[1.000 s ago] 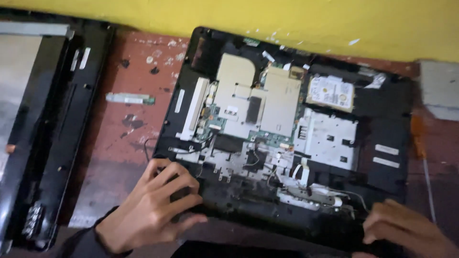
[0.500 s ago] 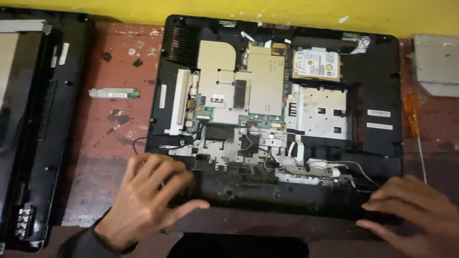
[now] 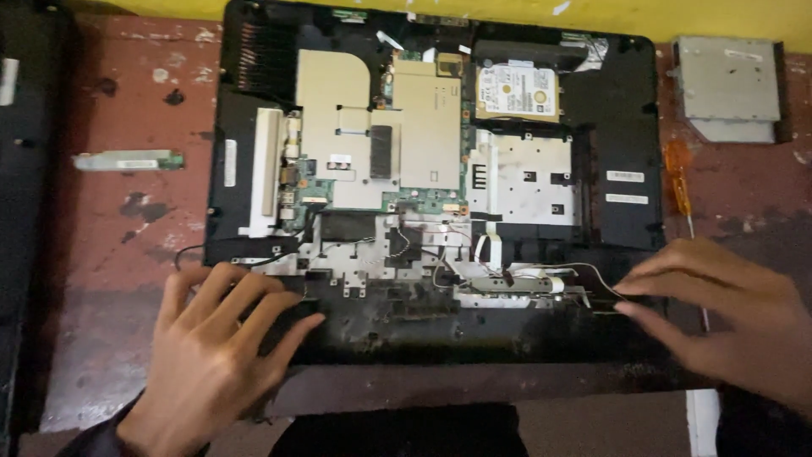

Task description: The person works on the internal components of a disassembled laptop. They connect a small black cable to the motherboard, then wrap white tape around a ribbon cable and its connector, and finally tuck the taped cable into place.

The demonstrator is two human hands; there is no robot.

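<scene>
Sliding lower-left, my left hand now lies flat, fingers spread, on the opened black laptop chassis; my right hand, half-curled and empty, has reached its lower-right corner.

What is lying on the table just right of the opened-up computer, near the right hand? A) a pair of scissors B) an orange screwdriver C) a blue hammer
B: an orange-handled screwdriver lies on the table beside the computer, just above the right hand.

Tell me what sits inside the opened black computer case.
Inside the opened black computer case: beige metal shield plates, a silver hard drive, green circuit board, thin wires. Whatever the plates cover stays hidden.
</scene>
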